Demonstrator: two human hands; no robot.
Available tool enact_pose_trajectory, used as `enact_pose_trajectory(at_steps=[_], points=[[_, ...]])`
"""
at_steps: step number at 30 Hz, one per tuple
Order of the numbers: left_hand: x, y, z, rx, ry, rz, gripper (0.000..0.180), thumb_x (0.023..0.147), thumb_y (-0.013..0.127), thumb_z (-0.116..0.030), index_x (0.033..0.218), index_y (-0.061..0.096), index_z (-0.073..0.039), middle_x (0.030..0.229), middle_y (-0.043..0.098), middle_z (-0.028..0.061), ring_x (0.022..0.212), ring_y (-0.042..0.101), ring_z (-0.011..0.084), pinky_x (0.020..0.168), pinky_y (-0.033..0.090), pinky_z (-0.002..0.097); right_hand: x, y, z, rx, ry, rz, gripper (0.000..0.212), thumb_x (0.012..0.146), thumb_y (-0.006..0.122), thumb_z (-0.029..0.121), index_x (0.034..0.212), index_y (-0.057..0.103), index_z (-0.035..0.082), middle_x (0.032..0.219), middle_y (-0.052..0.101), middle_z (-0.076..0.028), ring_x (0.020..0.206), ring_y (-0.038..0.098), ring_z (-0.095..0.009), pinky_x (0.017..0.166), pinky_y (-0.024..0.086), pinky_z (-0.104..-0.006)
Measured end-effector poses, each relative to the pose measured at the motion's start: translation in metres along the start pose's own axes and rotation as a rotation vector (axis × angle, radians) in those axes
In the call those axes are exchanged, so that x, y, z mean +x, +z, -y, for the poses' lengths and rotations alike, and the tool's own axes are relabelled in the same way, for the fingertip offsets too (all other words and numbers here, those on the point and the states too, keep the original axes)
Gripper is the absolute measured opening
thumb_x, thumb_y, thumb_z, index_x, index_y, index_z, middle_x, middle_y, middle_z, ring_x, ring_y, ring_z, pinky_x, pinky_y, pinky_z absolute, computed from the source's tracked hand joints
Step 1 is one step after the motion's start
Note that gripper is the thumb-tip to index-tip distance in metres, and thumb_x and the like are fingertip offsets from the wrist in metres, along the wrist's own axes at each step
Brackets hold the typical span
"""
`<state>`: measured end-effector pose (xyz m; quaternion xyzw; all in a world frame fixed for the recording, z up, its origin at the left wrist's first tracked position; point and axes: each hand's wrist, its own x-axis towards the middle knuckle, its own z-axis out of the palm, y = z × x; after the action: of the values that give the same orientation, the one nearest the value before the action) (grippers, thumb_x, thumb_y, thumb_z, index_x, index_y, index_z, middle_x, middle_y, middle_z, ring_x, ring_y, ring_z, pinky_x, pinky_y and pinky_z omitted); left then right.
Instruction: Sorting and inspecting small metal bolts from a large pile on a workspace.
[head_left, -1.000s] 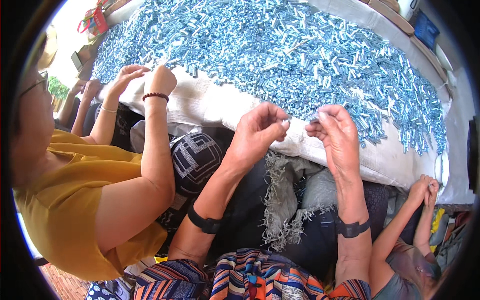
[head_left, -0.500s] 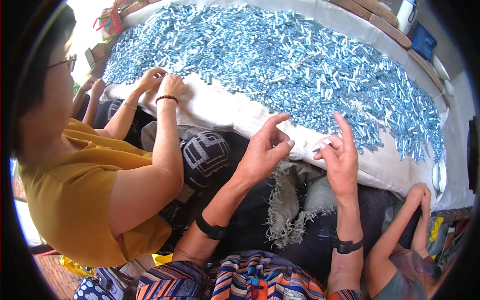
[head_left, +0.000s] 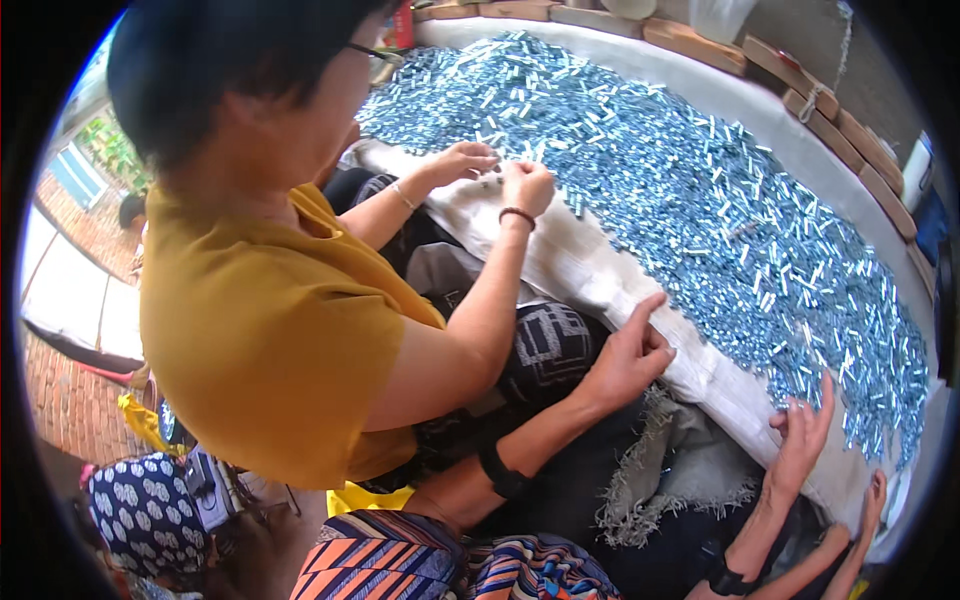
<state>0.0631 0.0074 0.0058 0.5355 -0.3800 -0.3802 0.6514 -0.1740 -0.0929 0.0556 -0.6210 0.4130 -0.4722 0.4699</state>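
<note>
A wide heap of small shiny blue tube-like pieces [head_left: 700,220] lies on a pale woven cloth [head_left: 590,262]. My left hand [head_left: 625,365] hovers at the cloth's near edge, index finger stretched toward the heap and thumb apart; nothing shows in it. Farther right, my right hand [head_left: 800,440] points its index finger up while thumb and other fingers curl together by the pieces. Whatever those curled fingers may pinch is too small to make out. Dark bands circle both my wrists.
Close on my left, a co-worker in a mustard top [head_left: 270,330] works with both hands [head_left: 500,180] over the cloth. Another person's hands [head_left: 868,510] are at the lower right. Bricks [head_left: 695,47] line the far edge. Frayed grey sacking [head_left: 665,470] covers my lap.
The view has swung left, so the heap and both my hands appear farther right. My right hand earlier pinched a small piece, which no longer shows clearly. The co-worker's hands stay together.
</note>
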Motion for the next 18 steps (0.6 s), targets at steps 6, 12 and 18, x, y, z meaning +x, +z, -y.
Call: enact_pose_trajectory(at_steps=[6, 12, 18], points=[[-0.005, 0.002, 0.005, 0.038, -0.023, 0.024, 0.043, 0.084, 0.057, -0.003, 0.124, 0.041, 0.001, 0.076, 0.051, 0.0005, 0.067, 0.048, 0.0064, 0.060, 0.042, 0.0227, -0.004, 0.005, -0.007, 0.138, 0.089, -0.014, 0.049, 0.088, 0.052, 0.008, 0.135, 0.037, 0.005, 0.085, 0.054, -0.002, 0.066, 0.048, -0.007, 0.064, 0.038, -0.0199], [-0.013, 0.013, 0.022, 0.006, -0.052, 0.130, 0.010, 0.083, 0.055, -0.005, 0.091, 0.054, 0.002, 0.072, 0.051, -0.0010, 0.066, 0.047, 0.0049, 0.058, 0.041, 0.0230, -0.022, 0.013, -0.035, 0.285, 0.209, 0.053, 0.022, 0.090, 0.053, 0.008, 0.111, 0.048, 0.001, 0.083, 0.054, -0.003, 0.066, 0.050, -0.008, 0.064, 0.043, -0.0213], [-0.020, 0.025, 0.029, -0.043, -0.066, 0.131, 0.013, 0.078, 0.055, -0.005, 0.089, 0.055, 0.002, 0.066, 0.050, 0.0004, 0.063, 0.046, 0.0065, 0.056, 0.040, 0.0256, -0.038, 0.029, -0.044, 0.373, 0.254, 0.108, 0.009, 0.091, 0.056, 0.011, 0.091, 0.050, 0.004, 0.074, 0.051, -0.003, 0.063, 0.049, -0.009, 0.058, 0.042, -0.0214]])
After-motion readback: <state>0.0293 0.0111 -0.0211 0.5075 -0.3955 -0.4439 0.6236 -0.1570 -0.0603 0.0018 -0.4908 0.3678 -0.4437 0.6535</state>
